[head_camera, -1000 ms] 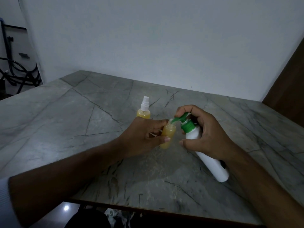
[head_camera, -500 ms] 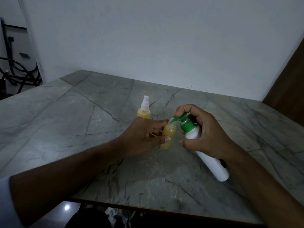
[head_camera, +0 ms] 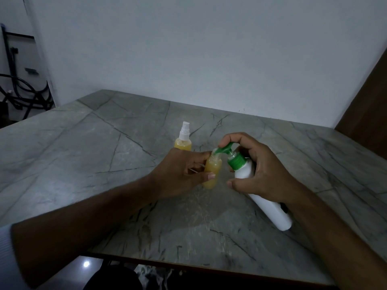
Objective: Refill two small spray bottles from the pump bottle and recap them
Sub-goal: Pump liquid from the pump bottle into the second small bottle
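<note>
My left hand grips an uncapped small spray bottle of yellow liquid, standing on the grey marble table. A thin white tube shows between the fingers of that hand. My right hand holds the white pump bottle tilted, its base resting on the table. The forefinger lies on the green pump head, whose spout sits over the small bottle's mouth. A second small spray bottle, yellow with a white sprayer cap on, stands just behind my left hand.
A white wall runs close behind the table. A dark wooden panel stands at the right. Black cables and a frame hang at the far left. The table's near edge lies just below my forearms.
The pump head has risen slightly under my right forefinger. Both hands and the bottles stay where they were.
</note>
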